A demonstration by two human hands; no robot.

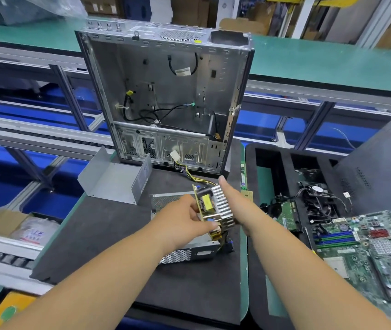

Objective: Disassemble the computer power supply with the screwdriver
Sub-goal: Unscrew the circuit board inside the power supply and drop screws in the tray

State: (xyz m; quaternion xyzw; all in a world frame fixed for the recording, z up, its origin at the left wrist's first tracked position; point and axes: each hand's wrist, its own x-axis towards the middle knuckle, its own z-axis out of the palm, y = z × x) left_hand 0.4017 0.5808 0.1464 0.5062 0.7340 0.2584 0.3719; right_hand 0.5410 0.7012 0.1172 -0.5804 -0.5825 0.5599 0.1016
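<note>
The stripped computer case [166, 96] stands upright at the back of the desk [89, 234], loose cables hanging inside. To its left lies the removed power supply cover [112, 178], a bent grey sheet. The perforated power supply base [185, 254] sits on the dark mat near the desk's centre, partly under the arms. A motherboard [361, 246] and a fan [316, 190] lie in the tray to the right.

The power supply board [210, 209] is lifted clear above its base, tilted on edge. The left hand [189, 219] grasps it at the lower edge, fingers curled round the components. The right hand [235, 203] lies against the finned heatsink [223, 208], thumb extended up; its other fingers are hidden, so its grip cannot be determined.

Judgement: the board is rigid, moderately light, and fragile at solder joints and coils; hold by edges or heatsink. Wires [189, 172] trail toward the case and may snag. No screwdriver visible.
</note>
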